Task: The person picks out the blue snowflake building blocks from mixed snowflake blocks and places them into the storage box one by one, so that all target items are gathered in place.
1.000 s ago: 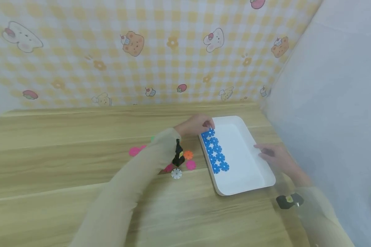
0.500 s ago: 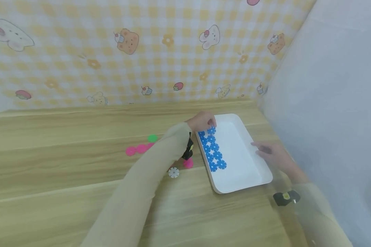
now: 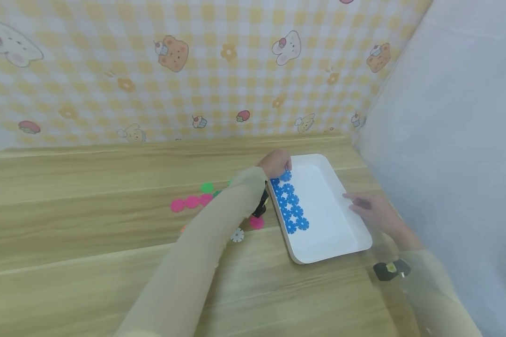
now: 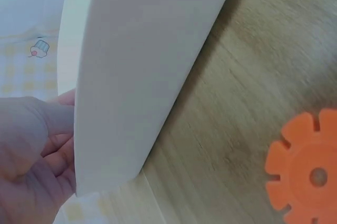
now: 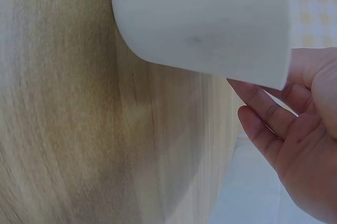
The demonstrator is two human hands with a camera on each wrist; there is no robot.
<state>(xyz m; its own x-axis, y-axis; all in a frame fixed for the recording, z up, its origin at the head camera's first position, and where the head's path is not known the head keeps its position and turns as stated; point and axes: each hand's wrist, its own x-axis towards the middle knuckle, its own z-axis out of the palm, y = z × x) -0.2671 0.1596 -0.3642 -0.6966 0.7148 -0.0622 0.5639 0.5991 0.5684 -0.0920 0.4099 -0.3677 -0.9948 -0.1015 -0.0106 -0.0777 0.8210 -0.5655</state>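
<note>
Blue snowflake discs (image 3: 293,199) with notched edges lie in a band along the left side of the white tray (image 3: 329,224). Reaching over the tray's far left corner, my left hand (image 3: 275,163) has its fingertips at the edge of the far blue snowflake disc (image 3: 286,175) and seems to pinch it. The tray wall hides those fingertips in the left wrist view. On the opposite side, my right hand (image 3: 373,213) holds the tray's right rim, thumb inside and fingers against the outer wall (image 5: 210,29).
Left of the tray lie loose discs: several pink discs (image 3: 192,202), a green disc (image 3: 207,187), a white disc (image 3: 237,235) and an orange disc (image 4: 310,174), some under my left forearm. A checked cloth (image 3: 232,70) hangs behind the wooden table (image 3: 88,210).
My left hand has shifted slightly over the tray's far corner, its fingertips still at the far blue disc. The left forearm has swung right, uncovering the green disc. My right hand stays on the rim.
</note>
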